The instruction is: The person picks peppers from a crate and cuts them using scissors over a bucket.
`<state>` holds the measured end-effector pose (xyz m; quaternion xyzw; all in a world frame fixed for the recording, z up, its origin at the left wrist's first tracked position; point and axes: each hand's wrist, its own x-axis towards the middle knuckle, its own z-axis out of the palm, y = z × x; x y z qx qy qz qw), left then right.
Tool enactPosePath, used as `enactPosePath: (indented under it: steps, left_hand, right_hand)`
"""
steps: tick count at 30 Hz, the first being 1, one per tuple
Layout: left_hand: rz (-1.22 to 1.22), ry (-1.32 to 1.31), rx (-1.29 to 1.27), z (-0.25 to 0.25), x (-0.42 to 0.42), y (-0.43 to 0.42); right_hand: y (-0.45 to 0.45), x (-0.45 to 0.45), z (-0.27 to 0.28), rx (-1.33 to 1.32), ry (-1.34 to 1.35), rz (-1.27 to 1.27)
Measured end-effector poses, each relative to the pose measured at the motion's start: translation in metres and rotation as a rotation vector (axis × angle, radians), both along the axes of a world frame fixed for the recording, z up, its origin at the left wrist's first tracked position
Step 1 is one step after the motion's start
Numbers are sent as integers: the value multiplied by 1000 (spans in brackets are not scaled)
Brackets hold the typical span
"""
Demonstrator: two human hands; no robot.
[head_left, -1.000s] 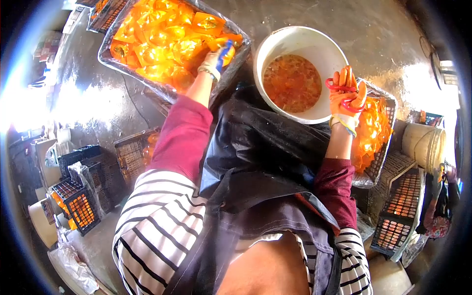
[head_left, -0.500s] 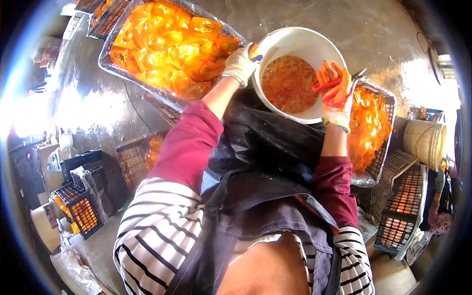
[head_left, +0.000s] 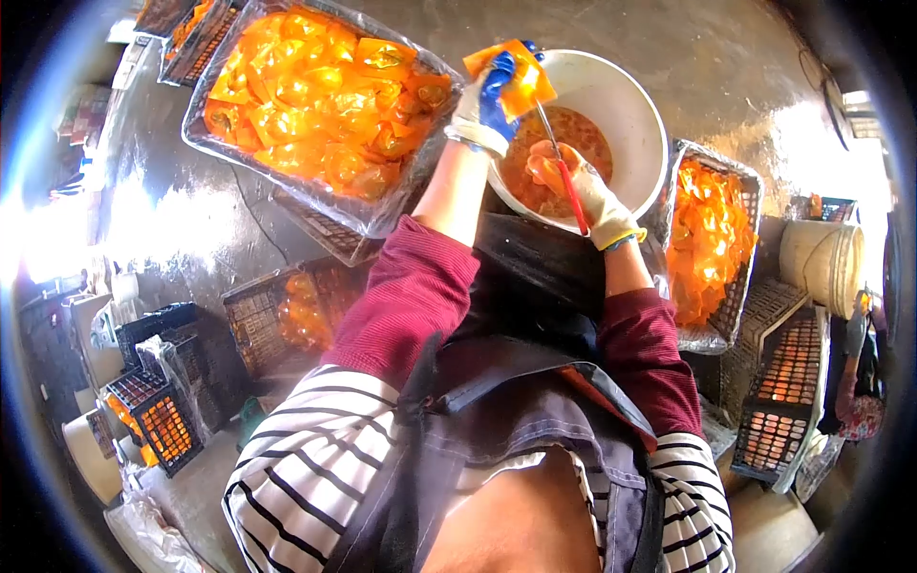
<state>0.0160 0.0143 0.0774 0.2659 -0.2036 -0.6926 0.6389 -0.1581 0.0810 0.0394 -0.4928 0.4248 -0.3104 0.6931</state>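
My left hand (head_left: 492, 105), in a white and blue glove, grips a flat orange piece (head_left: 516, 76) over the left rim of a white bucket (head_left: 635, 124). In my right hand (head_left: 585, 191), gloved in white and orange, are red-handled scissors (head_left: 565, 177), their tip against the piece's lower edge. Orange, watery bits (head_left: 568, 134) lie in the bucket. Left of it, a plastic-lined crate (head_left: 277, 170) holds many glossy orange pieces. A smaller lined crate (head_left: 743, 224) on the right holds more.
Black crates (head_left: 164, 420) with orange contents stand at the lower left, others (head_left: 772, 439) at the lower right. A cream bucket (head_left: 817, 263) lies on the right. Another crate (head_left: 258, 329) is beside my left arm. Another person (head_left: 860, 382) is at the far right edge.
My left hand has moved right from the large crate to the bucket with an orange piece. My right hand has turned and moved left over the bucket, bringing the scissors to the piece.
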Motion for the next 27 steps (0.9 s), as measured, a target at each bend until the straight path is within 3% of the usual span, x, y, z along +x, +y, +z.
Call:
enactPosePath:
  steps: [1, 2, 4, 7, 11, 14, 15, 16, 18, 20, 24, 26, 27]
  left_hand:
    - [16, -121, -76, 4, -10, 8]
    - [-54, -217, 11, 9, -14, 18]
    - [-82, -262, -12, 5, -18, 21]
    - [-128, -170, -22, -7, -11, 14]
    - [7, -87, 61, -23, -15, 13]
    - [53, -230, 170, -21, -18, 14]
    - [57, -277, 59, -23, -22, 13]
    - [24, -538, 183, -25, -18, 14]
    - [17, -460, 156, -10, -26, 22]
    - [-41, -632, 204, 4, -29, 25]
    - [-295, -1003, 151, 2, -19, 24]
    - [-339, -1168, 107, -2, -16, 26]
    - [-296, -1054, 160, 14, -19, 30]
  right_hand:
    - [1, 1, 7, 2, -22, -2]
    - [2, 1, 10, 74, -103, -19]
    - [3, 1, 17, 217, -269, -50]
    - [-1, -1, 35, 293, 55, -5]
    - [-1, 1, 41, 337, 54, -34]
    - [-2, 5, 3, 248, 10, -148]
    - [-3, 9, -3, 165, 42, -189]
    - [-4, 9, -7, 81, 74, -229]
    - [-6, 0, 4, 226, 100, -178]
    - [-5, -3, 24, 297, 194, -110]
    - [-4, 4, -8, -27, 186, -265]
    - [-5, -2, 0, 177, 142, -248]
    - [-4, -3, 7, 278, 119, -240]
